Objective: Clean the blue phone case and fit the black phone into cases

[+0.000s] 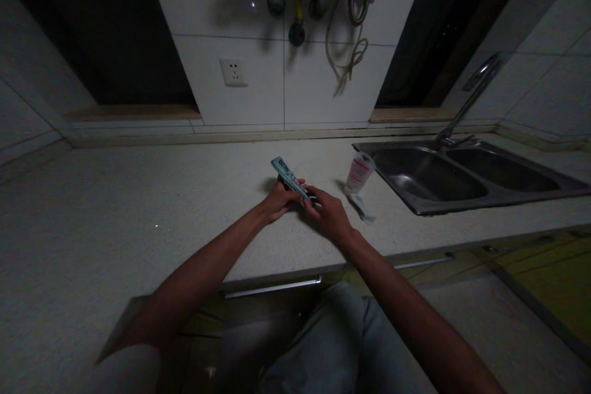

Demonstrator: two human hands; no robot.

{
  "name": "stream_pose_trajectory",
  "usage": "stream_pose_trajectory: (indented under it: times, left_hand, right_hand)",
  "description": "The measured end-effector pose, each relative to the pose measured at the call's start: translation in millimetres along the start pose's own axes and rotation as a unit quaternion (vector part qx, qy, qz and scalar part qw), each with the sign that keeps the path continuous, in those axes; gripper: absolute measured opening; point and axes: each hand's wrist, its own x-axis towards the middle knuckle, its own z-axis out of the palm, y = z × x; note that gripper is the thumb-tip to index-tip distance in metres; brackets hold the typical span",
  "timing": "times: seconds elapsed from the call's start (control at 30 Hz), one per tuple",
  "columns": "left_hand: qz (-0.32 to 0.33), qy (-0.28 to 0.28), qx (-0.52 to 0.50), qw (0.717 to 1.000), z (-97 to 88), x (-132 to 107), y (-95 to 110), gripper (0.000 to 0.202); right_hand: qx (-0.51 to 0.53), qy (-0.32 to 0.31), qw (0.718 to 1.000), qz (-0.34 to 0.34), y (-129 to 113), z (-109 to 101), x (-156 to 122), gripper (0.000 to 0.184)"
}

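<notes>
A slim, light-blue box (287,173) with dark printing is held tilted just above the countertop. My left hand (279,199) is wrapped round it from the left and below, with the thumb along its near part. My right hand (327,209) closes its fingers on the near right end of the same box. The fingers cover that end, so I cannot see whether it is open. To the right of my right hand stands a translucent plastic cup (359,173) with pink print. A crumpled white wrapper or tissue (361,207) lies in front of the cup.
The pale countertop (115,209) runs along a tiled wall with a socket (233,72) and pipe fittings (296,32). A double steel sink (415,204) with a tall faucet (466,104) is at the right. Drawer handles (272,288) line the counter's front.
</notes>
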Motion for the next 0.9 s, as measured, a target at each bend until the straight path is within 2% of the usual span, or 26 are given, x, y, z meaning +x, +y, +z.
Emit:
stream_pose_trajectory:
  times: [0.1,0.27,0.43,0.63,0.73,0.8,0.9]
  left_hand:
    - [-0.019,-0.005,0.013,1.0,-1.3,0,1,0.054]
    - [0.004,0.029,-0.005,1.0,-3.5,1,7,0.05]
    - [-0.014,0.026,-0.012,0.999,-10.2,7,9,0.046]
    - [-0.055,0.013,-0.013,0.998,-28.8,12,11,0.035]
    - [-0.074,0.004,-0.024,0.997,-36.6,15,11,0.033]
    - [-0.076,-0.006,-0.028,0.997,-38.9,16,12,0.035]
    - [-0.073,-0.029,-0.021,0.997,-38.9,15,13,0.041]
  right_hand:
    - [-0.043,-0.028,0.998,0.019,-1,3,1,0.04]
    - [-0.063,-0.045,0.993,0.085,1,7,4,0.05]
    - [-0.051,-0.1,0.993,0.026,5,3,12,0.039]
    - [-0.115,-0.146,0.982,0.011,-1,5,20,0.052]
    - [-0.141,-0.163,0.976,0.01,-5,6,21,0.035]
    - [-0.14,-0.168,0.976,0.013,-6,7,21,0.031]
    - [-0.122,-0.159,0.98,0.01,-8,8,21,0.041]
